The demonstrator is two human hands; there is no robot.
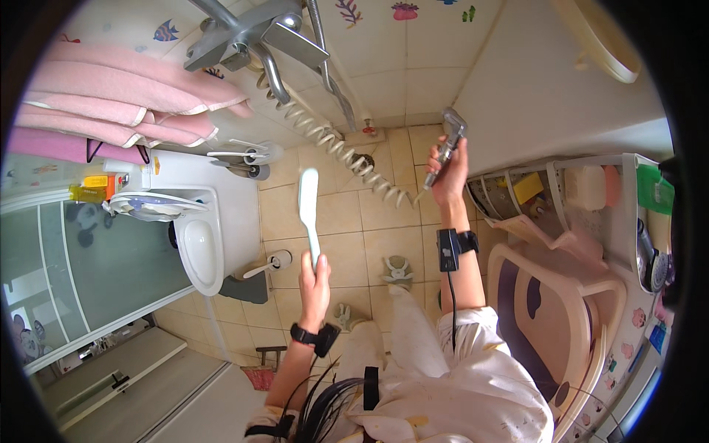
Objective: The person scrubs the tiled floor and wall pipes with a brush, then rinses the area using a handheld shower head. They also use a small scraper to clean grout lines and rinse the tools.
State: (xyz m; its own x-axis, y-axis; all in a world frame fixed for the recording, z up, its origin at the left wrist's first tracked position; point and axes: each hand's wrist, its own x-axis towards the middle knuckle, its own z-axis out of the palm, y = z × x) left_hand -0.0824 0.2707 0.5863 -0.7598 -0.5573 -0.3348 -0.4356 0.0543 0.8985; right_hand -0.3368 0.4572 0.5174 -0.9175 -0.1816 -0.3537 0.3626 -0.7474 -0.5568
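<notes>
My left hand [314,290] grips the lower handle of a long white brush [308,199]; its broad head points away from me over the floor, and its bristles are not visible. In my right hand [453,174] is a chrome handheld sprayer [455,130], its angled head uppermost. A cream coiled hose [332,145] runs from near the wall faucet [238,41] down towards the sprayer's lower end. No water can be seen coming out. Both hands are held above the beige tiled floor [338,213], apart from each other.
To the left stands a white toilet [202,252] with its lid raised, beside brush holders [257,155] and another toilet brush [271,263]. Pink towels [122,88] hang at upper left. On the right are a storage rack [554,171] and a pink plastic basin [548,321]. A floor drain [363,161] lies ahead.
</notes>
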